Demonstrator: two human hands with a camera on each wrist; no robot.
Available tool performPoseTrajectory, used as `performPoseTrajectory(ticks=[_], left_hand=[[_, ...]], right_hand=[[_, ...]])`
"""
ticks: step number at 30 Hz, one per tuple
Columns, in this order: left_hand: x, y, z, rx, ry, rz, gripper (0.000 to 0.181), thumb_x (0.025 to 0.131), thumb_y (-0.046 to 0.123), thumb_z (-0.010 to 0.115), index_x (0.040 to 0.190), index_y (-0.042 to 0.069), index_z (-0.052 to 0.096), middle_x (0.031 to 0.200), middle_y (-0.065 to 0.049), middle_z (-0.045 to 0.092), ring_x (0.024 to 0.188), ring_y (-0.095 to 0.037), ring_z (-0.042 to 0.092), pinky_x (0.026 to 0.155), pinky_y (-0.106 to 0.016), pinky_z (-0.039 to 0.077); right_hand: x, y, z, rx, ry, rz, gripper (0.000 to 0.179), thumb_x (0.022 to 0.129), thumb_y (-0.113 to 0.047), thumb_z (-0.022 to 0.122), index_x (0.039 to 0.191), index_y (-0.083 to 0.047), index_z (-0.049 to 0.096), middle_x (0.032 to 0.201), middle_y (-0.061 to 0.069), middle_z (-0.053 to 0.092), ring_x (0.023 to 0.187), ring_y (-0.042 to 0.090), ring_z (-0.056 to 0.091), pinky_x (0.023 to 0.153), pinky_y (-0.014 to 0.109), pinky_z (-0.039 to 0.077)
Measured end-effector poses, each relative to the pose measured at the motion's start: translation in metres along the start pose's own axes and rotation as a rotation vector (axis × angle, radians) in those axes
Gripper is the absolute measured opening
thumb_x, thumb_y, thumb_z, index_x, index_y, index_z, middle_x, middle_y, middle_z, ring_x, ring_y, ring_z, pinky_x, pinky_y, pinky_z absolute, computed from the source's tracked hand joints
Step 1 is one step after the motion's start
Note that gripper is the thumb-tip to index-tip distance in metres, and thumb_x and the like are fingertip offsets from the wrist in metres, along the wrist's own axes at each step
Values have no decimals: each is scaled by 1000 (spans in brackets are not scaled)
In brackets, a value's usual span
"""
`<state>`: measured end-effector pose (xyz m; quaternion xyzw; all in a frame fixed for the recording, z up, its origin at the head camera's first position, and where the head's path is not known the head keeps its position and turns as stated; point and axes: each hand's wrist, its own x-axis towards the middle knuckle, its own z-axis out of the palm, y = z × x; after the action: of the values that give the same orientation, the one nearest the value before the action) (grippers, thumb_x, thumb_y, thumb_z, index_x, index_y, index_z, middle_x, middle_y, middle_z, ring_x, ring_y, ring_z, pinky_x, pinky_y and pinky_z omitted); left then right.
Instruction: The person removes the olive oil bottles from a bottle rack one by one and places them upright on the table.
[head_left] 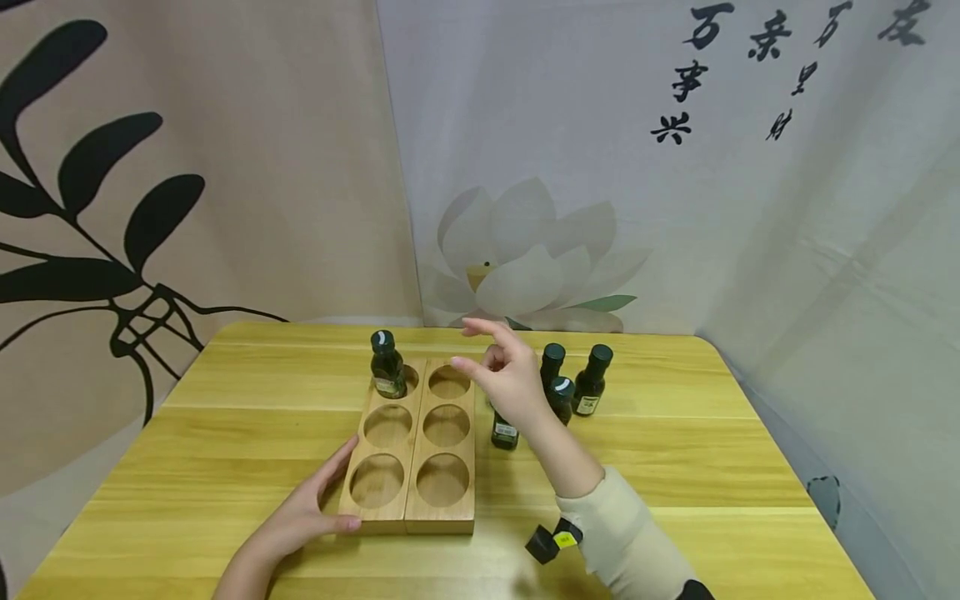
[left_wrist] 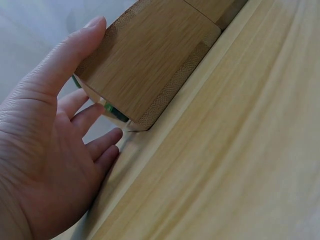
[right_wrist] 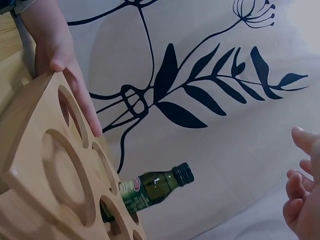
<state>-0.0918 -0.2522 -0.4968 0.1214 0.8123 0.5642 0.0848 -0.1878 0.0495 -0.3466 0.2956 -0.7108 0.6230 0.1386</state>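
A wooden rack (head_left: pixel 408 467) with two rows of round wells lies on the table. A small dark-green bottle (head_left: pixel 387 371) with a black cap stands in its far left well; the right wrist view shows the green-labelled bottle (right_wrist: pixel 150 190) sticking up from the rack. My left hand (head_left: pixel 303 508) rests at the rack's near left corner, thumb at the front end and fingers loosely extended along the left side. Raised over the far right of the rack, my right hand (head_left: pixel 510 375) holds nothing, thumb and forefinger spread apart.
Several more bottles stand right of the rack: one bottle (head_left: pixel 505 432) is partly behind my right hand, another bottle (head_left: pixel 590 383) is farthest right. A printed cloth (head_left: pixel 540 167) hangs behind the wooden table (head_left: pixel 660 467).
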Motion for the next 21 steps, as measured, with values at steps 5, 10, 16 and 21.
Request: performPoseTrajectory(ticks=[5,10,16,21], left_hand=[[0,0,0,-3,-5,13,104,74,10,81,155,24,17,154,-22,19,136,-43,23,104,-64,13],[0,-1,0,2,-1,22,104,74,10,82,155,24,18,154,-22,20,136,-42,23,103,-64,12],[1,-3,0,-5,-4,37,104,74,9,82,155,25,18,154,-23,19,135,-45,23,102,-68,12],[1,-4,0,2,-4,35,104,74,9,82,155,24,18,154,-23,19,135,-43,23,103,-67,13]], right_hand=[[8,7,13,11,-30,25,46,83,-7,75,127,-6,60,113,9,59,50,15,41,45,24,34],[16,11,26,-20,-58,55,47,83,-13,76,127,-10,60,114,5,60,51,16,44,44,26,38],[25,11,41,-51,-95,78,49,83,-13,76,129,-8,59,117,9,60,54,14,47,46,24,41],[32,23,56,-116,-100,135,49,84,-21,76,129,-13,59,118,2,61,56,12,48,46,25,43]])
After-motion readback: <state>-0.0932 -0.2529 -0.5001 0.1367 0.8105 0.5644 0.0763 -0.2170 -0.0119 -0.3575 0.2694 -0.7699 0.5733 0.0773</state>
